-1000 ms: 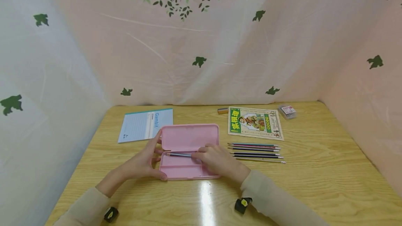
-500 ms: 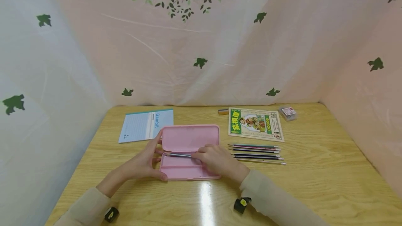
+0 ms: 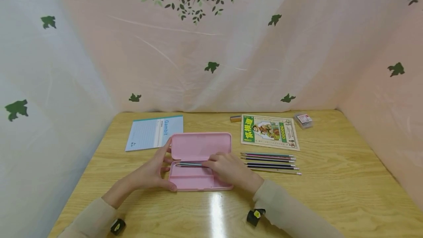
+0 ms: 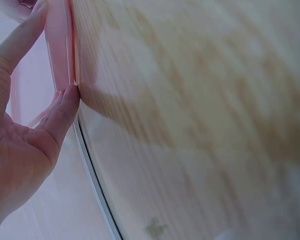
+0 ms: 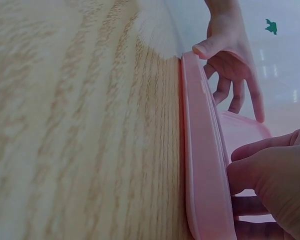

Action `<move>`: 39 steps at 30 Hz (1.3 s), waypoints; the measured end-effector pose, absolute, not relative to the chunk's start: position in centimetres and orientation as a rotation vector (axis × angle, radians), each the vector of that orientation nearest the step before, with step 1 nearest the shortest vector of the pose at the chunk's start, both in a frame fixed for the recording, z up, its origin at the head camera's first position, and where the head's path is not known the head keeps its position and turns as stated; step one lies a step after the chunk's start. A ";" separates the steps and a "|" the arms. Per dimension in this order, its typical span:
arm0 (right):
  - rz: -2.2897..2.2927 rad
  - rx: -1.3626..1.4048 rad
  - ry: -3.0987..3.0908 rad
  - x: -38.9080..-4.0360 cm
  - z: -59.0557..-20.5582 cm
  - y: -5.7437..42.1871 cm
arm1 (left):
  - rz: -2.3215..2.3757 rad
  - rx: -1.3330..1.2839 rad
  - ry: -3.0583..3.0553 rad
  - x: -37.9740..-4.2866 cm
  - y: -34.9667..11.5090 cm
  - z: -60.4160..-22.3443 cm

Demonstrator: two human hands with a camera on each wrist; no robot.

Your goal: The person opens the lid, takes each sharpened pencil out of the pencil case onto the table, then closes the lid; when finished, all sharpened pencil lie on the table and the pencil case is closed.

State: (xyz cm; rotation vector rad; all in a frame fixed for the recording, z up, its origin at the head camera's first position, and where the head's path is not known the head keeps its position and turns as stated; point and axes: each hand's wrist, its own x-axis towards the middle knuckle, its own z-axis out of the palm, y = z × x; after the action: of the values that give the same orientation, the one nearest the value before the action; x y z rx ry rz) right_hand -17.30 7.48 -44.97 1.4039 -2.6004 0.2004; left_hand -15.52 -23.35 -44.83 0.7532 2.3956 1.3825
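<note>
An open pink pencil case (image 3: 192, 182) lies on the wooden table in the head view, its lid (image 3: 201, 145) tilted back. My left hand (image 3: 147, 172) holds its left end, thumb at the front corner and fingers spread toward the lid. My right hand (image 3: 231, 169) reaches over the right end and pinches a pencil (image 3: 190, 164) lying in the rear compartment; a second shaft seems to lie against it. My fingers hide the pencil's right end. In the right wrist view, the right hand (image 5: 285, 180) is over the case wall (image 5: 205, 150).
Several pencils (image 3: 271, 165) lie in a row right of the case. Behind them are an illustrated booklet (image 3: 269, 132), a small orange-brown block (image 3: 235, 118) and a small clear box (image 3: 303, 119). A blue notebook (image 3: 153, 133) lies at the back left, partly behind the lid.
Both hands stay almost in place at the case. The pencil under my right fingers has shifted slightly, and two shafts now seem to show side by side. The head view has tilted slightly.
</note>
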 end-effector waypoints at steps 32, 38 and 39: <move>0.416 1.442 -2.466 -16.1 -42.0 10.8 | 1.352 0.689 2.408 -15.7 -23.0 -44.8; 0.424 1.403 -2.416 -15.7 -41.7 12.7 | 1.384 0.717 2.397 -15.8 -23.1 -45.1; 0.437 1.395 -2.414 -15.6 -41.6 13.0 | 1.391 0.721 2.393 -15.8 -23.1 -45.1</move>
State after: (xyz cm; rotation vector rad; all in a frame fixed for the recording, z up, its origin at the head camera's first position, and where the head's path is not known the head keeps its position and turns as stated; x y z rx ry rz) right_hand -15.65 13.02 -41.64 1.3953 -2.4138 0.4368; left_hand -15.80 -23.13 -45.09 0.7213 2.3926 1.3912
